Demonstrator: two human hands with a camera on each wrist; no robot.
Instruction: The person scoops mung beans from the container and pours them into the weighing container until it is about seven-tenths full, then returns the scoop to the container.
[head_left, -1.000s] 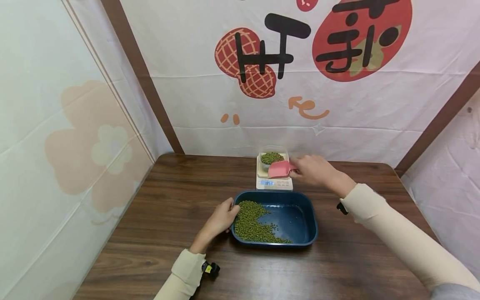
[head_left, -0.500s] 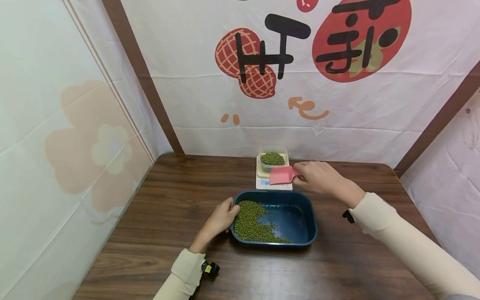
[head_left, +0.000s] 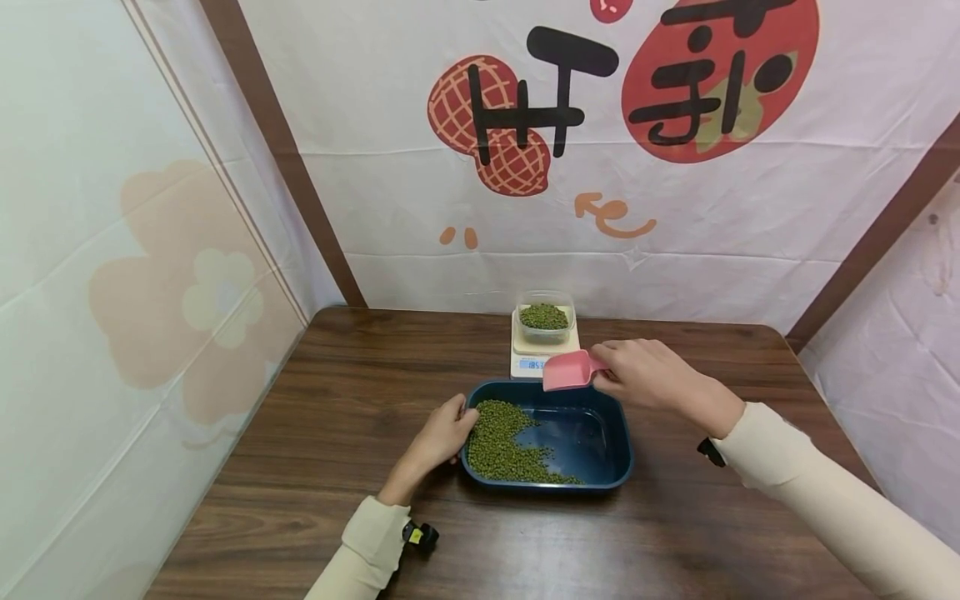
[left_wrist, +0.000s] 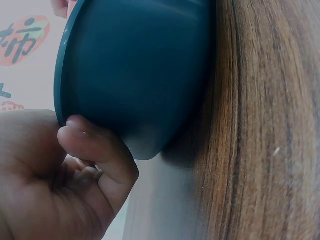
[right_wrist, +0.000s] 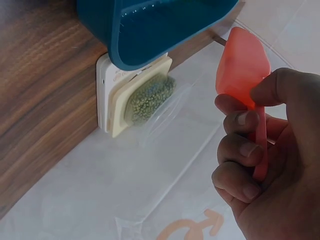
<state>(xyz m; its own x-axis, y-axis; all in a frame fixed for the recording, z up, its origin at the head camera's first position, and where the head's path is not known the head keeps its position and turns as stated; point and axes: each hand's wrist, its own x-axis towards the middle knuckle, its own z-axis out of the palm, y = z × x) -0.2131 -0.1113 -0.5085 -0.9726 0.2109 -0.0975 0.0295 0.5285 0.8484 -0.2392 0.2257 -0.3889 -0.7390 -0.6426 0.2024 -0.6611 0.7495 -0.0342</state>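
My right hand [head_left: 647, 375] grips the handle of a small pink scoop [head_left: 567, 371], held above the back edge of a dark blue basin [head_left: 628, 467]. No beans show in the scoop in the head view. Green mung beans [head_left: 498, 450] lie heaped at the left side of the basin. My left hand [head_left: 441, 432] pinches the basin's left rim; in the left wrist view the fingers [left_wrist: 100, 155] curl against its outer wall. Behind the basin, a clear plastic box [head_left: 546, 333] with mung beans stands on a white kitchen scale [head_left: 525, 343], its lit display partly covered by the scoop.
Everything stands on a dark wooden table [head_left: 337, 400]. A printed cloth wall [head_left: 420, 275] rises right behind the table's back edge, close to the scale. More cloth [head_left: 187, 333] hangs along the left side.
The right hand has drawn the scoop back from beside the clear box, over the scale, to the basin's back edge. The left hand and basin have stayed put.
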